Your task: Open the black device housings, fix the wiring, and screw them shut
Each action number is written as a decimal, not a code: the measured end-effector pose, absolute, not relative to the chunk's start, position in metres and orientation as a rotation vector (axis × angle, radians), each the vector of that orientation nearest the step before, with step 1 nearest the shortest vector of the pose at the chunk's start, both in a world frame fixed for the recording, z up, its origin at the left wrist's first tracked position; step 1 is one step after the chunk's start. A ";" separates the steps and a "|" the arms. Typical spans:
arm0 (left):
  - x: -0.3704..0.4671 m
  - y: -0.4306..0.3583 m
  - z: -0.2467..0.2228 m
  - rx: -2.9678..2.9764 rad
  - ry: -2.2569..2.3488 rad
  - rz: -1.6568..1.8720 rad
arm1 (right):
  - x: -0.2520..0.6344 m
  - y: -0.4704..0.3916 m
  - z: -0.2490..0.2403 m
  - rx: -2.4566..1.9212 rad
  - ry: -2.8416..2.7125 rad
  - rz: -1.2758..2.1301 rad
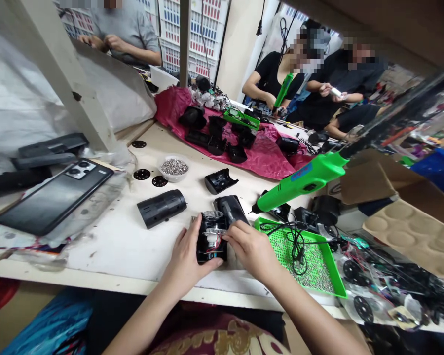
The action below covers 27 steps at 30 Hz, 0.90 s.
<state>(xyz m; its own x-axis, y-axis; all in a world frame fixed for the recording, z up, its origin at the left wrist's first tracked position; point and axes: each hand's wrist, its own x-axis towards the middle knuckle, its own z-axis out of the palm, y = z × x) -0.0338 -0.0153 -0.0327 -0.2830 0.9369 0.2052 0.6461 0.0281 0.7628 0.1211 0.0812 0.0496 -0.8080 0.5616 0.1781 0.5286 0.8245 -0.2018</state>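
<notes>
On the white table, a black half-cylinder housing (222, 252) lies with its inside facing up, showing red and blue wires, a white part and a clear disc (211, 215) at its far end. My left hand (187, 251) grips this housing from the left, thumb along its near edge. My right hand (249, 244) is closed at the right rim, fingertips pinched over the inner parts; what they pinch is too small to make out. Just beyond lies another black housing shell (231, 208). A black cylinder (162, 208) lies to the left, and a curved black shell (219, 181) farther back.
A green electric screwdriver (299, 183) hangs at the right, above a green tray (338, 276) of screws and a cable. Behind are a bowl of small metal pieces (174, 167) and black discs (141, 174). A phone (55, 197) lies left. Several people sit across.
</notes>
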 end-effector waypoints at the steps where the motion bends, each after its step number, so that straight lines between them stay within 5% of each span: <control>1: -0.033 -0.016 -0.033 1.622 1.962 1.127 | 0.120 0.082 0.052 -0.856 -2.795 0.189; 27: -0.031 -0.014 -0.034 1.699 2.043 1.056 | 0.103 0.093 0.046 -0.735 -3.001 0.081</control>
<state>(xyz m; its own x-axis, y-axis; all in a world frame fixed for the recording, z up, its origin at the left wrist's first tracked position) -0.0309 -0.0142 -0.0341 -0.2682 0.9352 0.2313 0.7295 0.0403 0.6828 0.1028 0.0928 0.0463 -0.8856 0.4630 0.0364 0.4603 0.8855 -0.0631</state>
